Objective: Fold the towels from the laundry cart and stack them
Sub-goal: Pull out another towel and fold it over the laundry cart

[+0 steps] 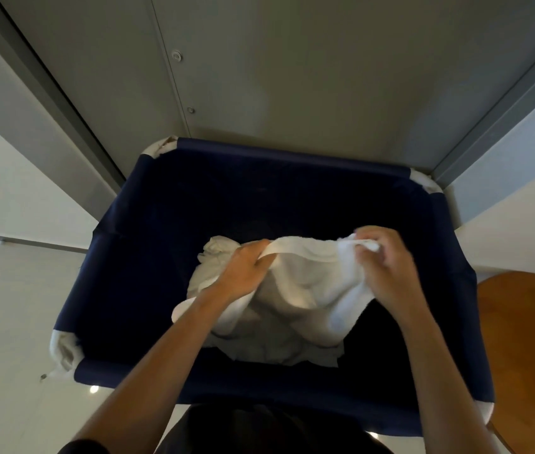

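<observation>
step: pulling one white towel [308,276] up out of navy laundry cart [292,158], frame centre | grip: left hand [243,273] curled over top hem, right hand [387,267] pinching a corner | do: spread hands to both corners, tension the hem, lift clear of loose towels [272,350] beneath | room: cart walls close all round; wooden surface [528,339], right edge, is likely the stacking spot

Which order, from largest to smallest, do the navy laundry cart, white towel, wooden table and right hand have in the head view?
1. navy laundry cart
2. white towel
3. wooden table, but the frame cuts it off, so its place against the towel is unsure
4. right hand
</observation>
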`<state>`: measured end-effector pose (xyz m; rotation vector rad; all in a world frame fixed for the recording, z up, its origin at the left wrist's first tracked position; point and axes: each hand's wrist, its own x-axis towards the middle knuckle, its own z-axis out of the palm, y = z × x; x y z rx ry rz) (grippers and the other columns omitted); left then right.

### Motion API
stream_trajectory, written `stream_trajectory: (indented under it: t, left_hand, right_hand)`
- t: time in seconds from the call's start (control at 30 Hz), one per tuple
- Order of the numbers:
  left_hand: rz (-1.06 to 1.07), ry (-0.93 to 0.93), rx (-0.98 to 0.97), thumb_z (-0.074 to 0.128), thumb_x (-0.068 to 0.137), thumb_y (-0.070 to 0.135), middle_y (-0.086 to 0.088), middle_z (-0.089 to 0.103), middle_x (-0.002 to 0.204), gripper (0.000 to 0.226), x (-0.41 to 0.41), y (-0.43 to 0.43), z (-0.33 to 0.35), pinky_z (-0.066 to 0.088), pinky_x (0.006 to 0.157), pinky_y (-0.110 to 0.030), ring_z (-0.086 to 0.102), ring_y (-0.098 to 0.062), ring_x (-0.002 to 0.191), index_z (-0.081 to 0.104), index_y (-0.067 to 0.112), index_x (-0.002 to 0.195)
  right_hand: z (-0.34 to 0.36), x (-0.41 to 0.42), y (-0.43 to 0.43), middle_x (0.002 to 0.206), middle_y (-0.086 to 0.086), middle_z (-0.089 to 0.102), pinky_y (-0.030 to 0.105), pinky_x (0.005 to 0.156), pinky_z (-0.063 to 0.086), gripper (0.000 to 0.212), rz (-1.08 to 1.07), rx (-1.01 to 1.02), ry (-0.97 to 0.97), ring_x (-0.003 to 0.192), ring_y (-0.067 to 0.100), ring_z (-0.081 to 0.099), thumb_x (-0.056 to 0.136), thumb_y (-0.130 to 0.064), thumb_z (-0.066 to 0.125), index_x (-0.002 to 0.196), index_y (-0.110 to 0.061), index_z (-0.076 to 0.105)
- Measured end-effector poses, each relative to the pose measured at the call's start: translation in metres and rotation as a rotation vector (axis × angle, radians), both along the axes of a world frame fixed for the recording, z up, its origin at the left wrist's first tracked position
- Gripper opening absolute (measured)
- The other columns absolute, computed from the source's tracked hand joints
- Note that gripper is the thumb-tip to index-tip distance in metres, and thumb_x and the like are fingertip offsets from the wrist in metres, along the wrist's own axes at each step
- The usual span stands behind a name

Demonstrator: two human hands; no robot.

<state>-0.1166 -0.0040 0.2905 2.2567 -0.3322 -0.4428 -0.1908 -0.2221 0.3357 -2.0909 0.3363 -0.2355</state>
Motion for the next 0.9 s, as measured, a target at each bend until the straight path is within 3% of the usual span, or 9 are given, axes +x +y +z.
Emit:
stream_trajectory:
  t: [0.13,0.27,0.4,0.5,0.57,0.67,0.7,0.77,0.9]
  left_hand:
    - [-0.111,-0.007,-0.151,0.051,0.096,0.011,0.0,0.047,0.062,0.023,-0.001,-0.019,0.016,0.034,0.056,-0.023,0.041,-0.009,0.057,0.05,0.002,0.074]
    - [-0.133,0.045,-0.209,0.053,0.093,0.01,0.0,0.054,0.066,0.014,0.005,-0.014,0.019,0.039,0.056,-0.027,0.047,-0.008,0.059,0.058,0.003,0.082]
    - [-0.167,0.096,-0.238,0.05,0.092,0.003,0.0,0.053,0.066,0.011,0.0,-0.007,0.015,0.037,0.057,-0.024,0.045,-0.006,0.059,0.059,0.001,0.085]
    - [-0.183,0.11,-0.26,0.051,0.092,0.003,0.007,0.055,0.064,0.017,-0.001,-0.004,0.013,0.037,0.058,-0.019,0.047,-0.001,0.059,0.061,0.009,0.079]
    - [-0.193,0.118,-0.258,0.051,0.09,0.001,0.011,0.053,0.065,0.015,-0.001,-0.003,0.009,0.037,0.059,-0.018,0.046,0.0,0.059,0.061,0.007,0.08]
    - [-0.21,0.127,-0.246,0.056,0.089,0.004,0.011,0.052,0.07,0.004,-0.003,0.0,0.004,0.038,0.06,-0.018,0.046,0.001,0.062,0.058,0.007,0.091]
    - [-0.208,0.138,-0.258,0.057,0.087,0.002,0.009,0.052,0.075,0.01,-0.002,0.001,0.002,0.04,0.062,-0.02,0.047,0.0,0.065,0.055,0.01,0.094]
    - [-0.205,0.164,-0.26,0.057,0.082,-0.003,0.004,0.053,0.081,0.021,-0.001,0.004,-0.002,0.041,0.065,-0.025,0.048,-0.007,0.071,0.05,0.013,0.094]
    - [-0.275,0.147,-0.151,0.059,0.08,0.001,0.005,0.053,0.082,0.021,0.003,0.004,-0.009,0.042,0.068,-0.026,0.048,-0.008,0.073,0.05,0.017,0.092]
  right_hand:
    - [-0.016,0.015,0.035,0.135,-0.016,0.045,0.006,0.093,0.036,0.013,0.473,-0.012,0.077,0.121,-0.008,0.044,0.09,-0.006,0.058,0.094,-0.018,0.064]
    - [-0.026,0.023,0.045,0.123,-0.016,0.049,0.014,0.082,0.044,0.012,0.45,-0.09,0.165,0.103,0.002,0.056,0.091,-0.008,0.055,0.097,-0.014,0.063]
    - [-0.031,0.019,0.045,0.14,-0.028,0.034,0.018,0.094,0.045,0.012,0.604,-0.023,0.173,0.121,-0.004,0.045,0.091,-0.01,0.056,0.095,-0.017,0.065]
    - [-0.033,0.019,0.049,0.119,-0.018,0.048,0.032,0.093,0.049,0.01,0.593,-0.035,0.226,0.111,0.009,0.052,0.09,-0.012,0.057,0.094,-0.015,0.066]
    - [-0.034,0.018,0.052,0.104,-0.019,0.045,0.028,0.088,0.049,0.011,0.548,-0.09,0.252,0.1,0.012,0.054,0.09,-0.01,0.058,0.096,-0.013,0.067]
    - [-0.035,0.017,0.054,0.099,-0.021,0.044,0.013,0.077,0.044,0.014,0.492,-0.15,0.241,0.091,0.006,0.052,0.091,-0.009,0.056,0.098,-0.015,0.067]
    - [-0.035,0.017,0.053,0.097,-0.02,0.044,0.011,0.075,0.042,0.014,0.487,-0.169,0.25,0.089,0.003,0.05,0.09,-0.008,0.056,0.096,-0.016,0.066]
    - [-0.033,0.016,0.05,0.093,-0.019,0.045,0.01,0.073,0.04,0.012,0.5,-0.201,0.283,0.088,0.002,0.049,0.09,-0.009,0.057,0.09,-0.02,0.064]
    - [-0.03,0.011,0.049,0.093,-0.015,0.052,0.01,0.073,0.043,0.016,0.471,-0.172,0.239,0.087,0.003,0.054,0.087,-0.005,0.057,0.084,-0.019,0.062]
